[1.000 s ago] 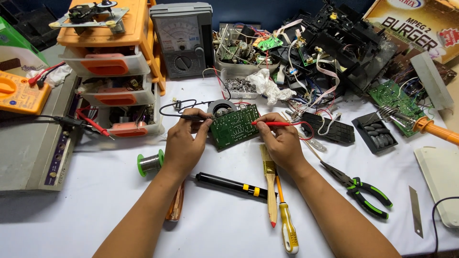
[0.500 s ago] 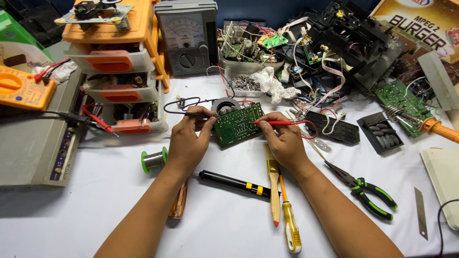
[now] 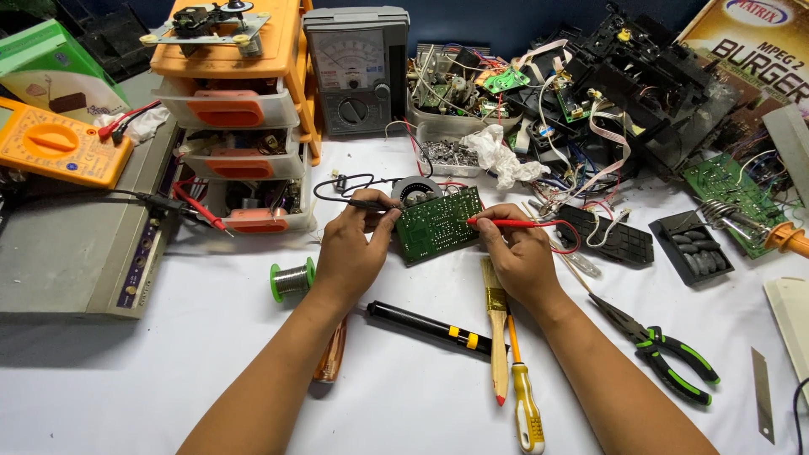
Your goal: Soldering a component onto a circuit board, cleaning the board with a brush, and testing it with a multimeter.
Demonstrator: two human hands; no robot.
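A green circuit board lies on the white table between my two hands. My left hand pinches a black test probe whose tip meets the board's left edge. My right hand grips a red test probe, its tip resting on the board's right side. Both probe leads run back toward the grey analog meter at the rear.
Near my wrists lie a solder spool, a black desoldering pump, a brush, a yellow screwdriver and green-handled pliers. Orange parts drawers and an orange multimeter stand left; electronic scrap fills the back right.
The view has shifted slightly. Both hands stay on the board with the probes, making only small adjustments of the tips.
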